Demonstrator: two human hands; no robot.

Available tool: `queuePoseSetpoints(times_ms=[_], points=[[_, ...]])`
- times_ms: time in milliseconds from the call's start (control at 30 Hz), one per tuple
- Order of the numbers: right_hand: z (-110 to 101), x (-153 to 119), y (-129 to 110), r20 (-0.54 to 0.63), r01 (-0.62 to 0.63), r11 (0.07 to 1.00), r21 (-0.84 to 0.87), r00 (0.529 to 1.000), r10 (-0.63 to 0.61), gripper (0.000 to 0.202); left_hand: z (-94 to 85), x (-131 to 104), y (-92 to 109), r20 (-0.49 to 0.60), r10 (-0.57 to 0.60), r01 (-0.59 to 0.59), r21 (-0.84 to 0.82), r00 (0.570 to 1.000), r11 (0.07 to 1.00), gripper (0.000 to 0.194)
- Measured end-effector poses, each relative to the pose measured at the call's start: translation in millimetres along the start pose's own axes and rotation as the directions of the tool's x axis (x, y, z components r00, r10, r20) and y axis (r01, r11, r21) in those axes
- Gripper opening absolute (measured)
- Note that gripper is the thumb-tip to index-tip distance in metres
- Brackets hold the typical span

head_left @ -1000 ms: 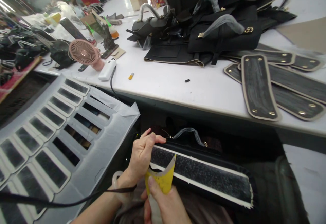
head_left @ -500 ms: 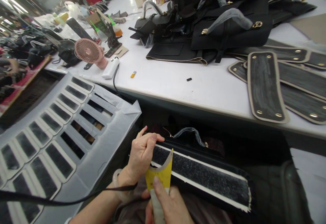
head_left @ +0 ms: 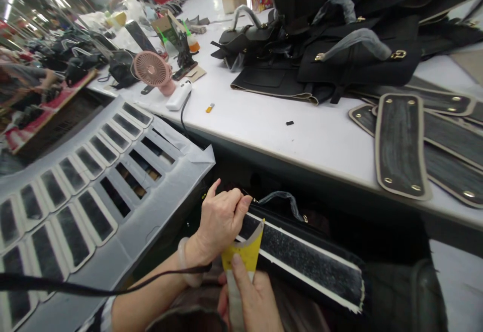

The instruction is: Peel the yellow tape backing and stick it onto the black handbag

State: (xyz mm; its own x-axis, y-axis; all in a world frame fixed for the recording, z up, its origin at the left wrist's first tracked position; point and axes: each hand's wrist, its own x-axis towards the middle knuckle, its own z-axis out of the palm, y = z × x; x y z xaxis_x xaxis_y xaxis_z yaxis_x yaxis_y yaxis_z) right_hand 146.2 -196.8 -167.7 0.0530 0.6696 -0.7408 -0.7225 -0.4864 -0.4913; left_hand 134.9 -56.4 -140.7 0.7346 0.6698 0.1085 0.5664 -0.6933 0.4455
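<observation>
below white table: black strip end pinched between left fingers.

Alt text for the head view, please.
Below a white table, the left hand pinches the end of a long black strip with pale edges while the right hand presses a yellow scraper on it. Black handbags, studded panels and a pink fan sit on the table.

The left hand is raised with its wrist bent, fingers curled and pinched shut against the thumb. The right hand sits just below it, palm down, index finger extended forward and pressing flat.
</observation>
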Motion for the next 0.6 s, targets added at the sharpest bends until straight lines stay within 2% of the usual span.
queuePoseSetpoints(times_ms=[100, 167, 200, 267, 300, 333, 500, 600], points=[[-4.6, -1.8, -4.0, 0.056, 0.009, 0.999, 0.043, 0.998, -0.011, 0.077, 0.6, 4.7, -2.8, 0.007, -0.158, 0.152, -0.33, 0.987, 0.932, 0.04], [-5.7, -5.6, -5.9, 0.029, 0.021, 0.997, 0.075, 0.999, -0.024, 0.077, -0.2, 5.8, -9.9, 0.057, -0.248, 0.236, -0.574, 0.967, 0.784, 0.049], [-5.7, -7.8, -6.1, 0.006, 0.029, 0.996, 0.089, 1.0, -0.029, 0.077, -0.8, 4.6, -14.5, 0.089, -0.291, 0.268, -0.698, 0.953, 0.664, 0.052], [-5.9, -11.6, -4.6, -0.034, 0.042, 0.993, 0.11, 0.999, -0.038, 0.077, -1.7, -3.0, -24.0, 0.17, -0.354, 0.294, -0.897, 0.919, 0.331, 0.053], [-6.4, -12.5, -3.0, -0.051, 0.057, 0.991, 0.12, 0.997, -0.051, 0.076, -1.9, -9.6, -28.3, 0.212, -0.365, 0.287, -0.944, 0.906, 0.164, 0.051], [-7.2, -12.6, -1.0, -0.061, 0.077, 0.988, 0.131, 0.996, -0.07, 0.076, -1.8, -17.7, -31.8, 0.238, -0.365, 0.276, -0.96, 0.9, 0.053, 0.049], [-14.9, -4.9, 8.9, -0.013, 0.132, 0.983, 0.128, 0.991, -0.131, 0.079, 2.4, -62.4, -40.0, 0.267, -0.314, 0.257, -0.963, 0.911, -0.075, 0.041], [-18.6, -1.3, 11.5, 0.005, 0.146, 0.982, 0.12, 0.989, -0.148, 0.079, 7.2, -75.3, -41.6, 0.295, -0.278, 0.263, -0.953, 0.914, -0.148, 0.042]])
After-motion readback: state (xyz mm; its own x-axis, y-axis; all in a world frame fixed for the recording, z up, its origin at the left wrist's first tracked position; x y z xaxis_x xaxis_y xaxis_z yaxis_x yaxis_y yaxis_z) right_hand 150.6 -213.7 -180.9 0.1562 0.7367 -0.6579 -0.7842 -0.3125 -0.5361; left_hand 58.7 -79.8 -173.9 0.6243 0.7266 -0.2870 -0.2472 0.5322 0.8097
